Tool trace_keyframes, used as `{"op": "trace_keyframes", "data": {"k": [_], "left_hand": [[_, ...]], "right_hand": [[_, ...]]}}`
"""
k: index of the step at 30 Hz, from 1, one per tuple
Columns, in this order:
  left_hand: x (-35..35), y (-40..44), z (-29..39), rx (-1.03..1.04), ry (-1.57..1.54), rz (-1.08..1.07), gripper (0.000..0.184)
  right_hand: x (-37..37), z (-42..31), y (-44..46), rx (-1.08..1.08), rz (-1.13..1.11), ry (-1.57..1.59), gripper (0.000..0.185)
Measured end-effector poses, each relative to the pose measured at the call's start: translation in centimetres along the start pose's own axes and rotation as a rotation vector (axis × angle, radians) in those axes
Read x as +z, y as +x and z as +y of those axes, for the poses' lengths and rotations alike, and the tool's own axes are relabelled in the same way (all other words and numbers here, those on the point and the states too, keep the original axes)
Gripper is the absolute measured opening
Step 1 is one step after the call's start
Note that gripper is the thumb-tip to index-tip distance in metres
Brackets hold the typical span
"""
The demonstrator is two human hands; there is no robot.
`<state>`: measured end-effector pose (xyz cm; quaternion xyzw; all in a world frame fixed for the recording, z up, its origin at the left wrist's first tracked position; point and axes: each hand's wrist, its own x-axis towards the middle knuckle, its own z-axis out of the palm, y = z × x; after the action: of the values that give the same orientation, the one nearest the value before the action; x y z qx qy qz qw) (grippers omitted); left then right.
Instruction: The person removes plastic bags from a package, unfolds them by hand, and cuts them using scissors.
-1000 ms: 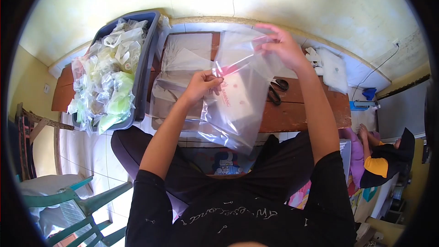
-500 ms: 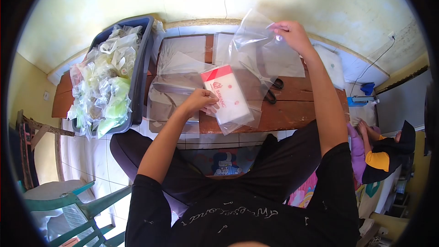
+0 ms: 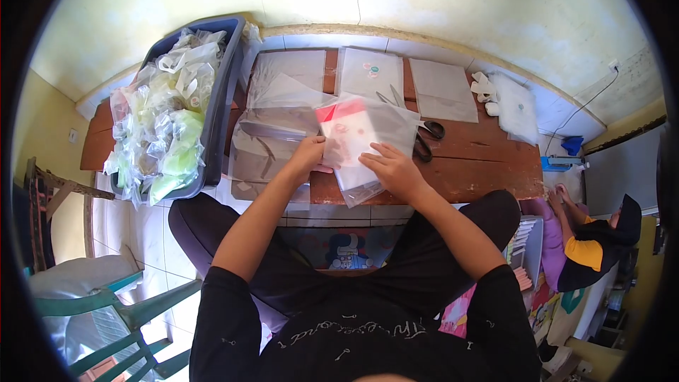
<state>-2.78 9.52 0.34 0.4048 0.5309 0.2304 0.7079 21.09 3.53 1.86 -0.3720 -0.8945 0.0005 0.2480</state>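
A white pack with a red band (image 3: pixel 341 109) lies at the front of the table, printed side up, with a clear plastic bag (image 3: pixel 396 122) spread over it. My left hand (image 3: pixel 310 154) grips the pack's left edge, its fingertips partly hidden by the plastic. From the other side, my right hand (image 3: pixel 392 170) rests on the bag and pack with fingers stretched out flat. Black-handled scissors (image 3: pixel 428 138) lie just beyond my right hand, their blades partly beneath the bag. Stacks of clear plastic bags (image 3: pixel 272 148) lie left of the pack.
A dark tub (image 3: pixel 212 110) full of stuffed plastic bags stands at the left of the brown wooden table (image 3: pixel 481 163). More flat bags (image 3: pixel 442 88) lie along the back. A green chair (image 3: pixel 134 311) is at lower left; another person (image 3: pixel 590 244) sits at the right.
My right hand has come down from the upper right, bringing the clear bag over the pack. My left hand stays at the pack's left side, and the bags at the back are now uncovered.
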Motion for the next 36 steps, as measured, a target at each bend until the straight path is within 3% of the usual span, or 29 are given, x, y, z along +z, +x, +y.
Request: {"op": "trace_keyframes", "data": {"k": [9, 11, 14, 17, 24, 26, 27, 29, 30, 32, 36], "left_hand": [[-1.0, 0.0, 0.0, -0.086, -0.158, -0.020, 0.038], [-1.0, -0.1, -0.1, 0.027, -0.015, 0.014, 0.032], [-1.3, 0.6, -1.0, 0.066, -0.047, -0.012, 0.023], [-1.8, 0.6, -1.2, 0.016, 0.013, -0.002, 0.020], [-2.2, 0.1, -1.1, 0.011, 0.098, 0.042, 0.017], [-2.5, 0.5, -1.6, 0.046, 0.139, 0.036, 0.016], [-2.5, 0.4, -1.6, 0.042, 0.142, 0.032, 0.016], [-2.3, 0.3, -1.6, 0.018, 0.114, 0.039, 0.015], [-2.3, 0.2, -1.6, 0.013, 0.117, 0.033, 0.015], [-2.1, 0.1, -1.6, 0.003, 0.127, 0.044, 0.015], [-1.8, 0.0, -1.5, 0.002, 0.122, 0.046, 0.014]], "right_hand": [[1.3, -1.3, -1.9, -0.019, -0.110, 0.020, 0.038], [1.5, -1.6, -1.8, -0.031, -0.139, 0.019, 0.041], [1.2, -2.3, -1.5, -0.035, -0.161, 0.048, 0.048], [1.3, -2.5, -1.5, -0.032, -0.168, 0.045, 0.054], [0.7, -2.7, -1.5, 0.021, -0.097, 0.087, 0.043], [0.1, -2.9, -2.0, 0.245, 0.047, 0.246, 0.037], [-0.1, -2.7, -2.2, 0.251, 0.048, 0.247, 0.037], [-0.4, -2.0, -2.7, 0.622, 0.177, 0.285, 0.033], [-0.6, -1.5, -3.0, 0.630, 0.177, 0.284, 0.033], [-1.2, -0.2, -3.8, 0.987, 0.204, 0.443, 0.033], [-1.2, 1.2, -5.6, 1.082, 0.151, 0.458, 0.035]]}}
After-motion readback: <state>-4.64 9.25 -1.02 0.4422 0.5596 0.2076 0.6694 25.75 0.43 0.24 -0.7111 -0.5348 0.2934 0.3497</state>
